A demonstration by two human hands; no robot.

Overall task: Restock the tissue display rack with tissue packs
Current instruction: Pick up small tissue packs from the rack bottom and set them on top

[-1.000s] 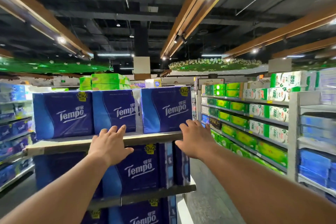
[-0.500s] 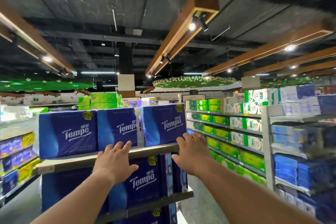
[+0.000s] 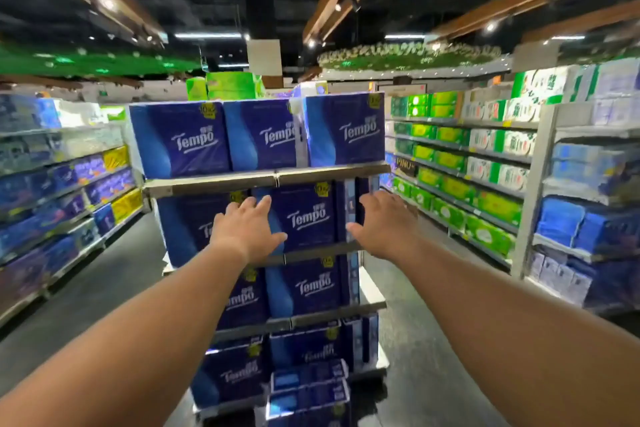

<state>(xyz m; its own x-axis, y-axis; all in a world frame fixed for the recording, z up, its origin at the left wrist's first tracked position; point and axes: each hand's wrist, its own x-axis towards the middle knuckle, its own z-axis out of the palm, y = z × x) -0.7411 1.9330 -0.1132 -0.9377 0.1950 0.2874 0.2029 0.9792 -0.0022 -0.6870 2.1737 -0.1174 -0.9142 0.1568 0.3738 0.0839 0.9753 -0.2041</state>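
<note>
With both arms stretched out ahead of me, I'm facing the tissue display rack (image 3: 273, 179) square on. My left hand (image 3: 247, 234) is spread flat, fingers straight and apart, in front of the second tier, covering part of a blue Tempo pack; whether the palm is actually touching the wrapper I can't tell. My right hand (image 3: 382, 225) is spread the same way, fingers loose, thumb pointing in toward the right edge of the second-tier Tempo pack (image 3: 304, 217), gripping nothing. That pack sits between my two hands, logo facing me, resting on the second shelf.

Up on the top shelf, three big Tempo packs (image 3: 256, 137) stand side by side, upright, filling the tier from the left edge to the right corner. Below my hands, the third tier is stocked with more of the same blue packs (image 3: 308, 284), and the bottom tier too, though it's blurry down there. At the foot of the rack, smaller light-blue packs (image 3: 308, 388) lie stacked by the front right corner.

Left of me runs a shelving aisle (image 3: 65, 191) of blue and purple goods; on my right, shelves (image 3: 460, 163) hold green and white packs.
</note>
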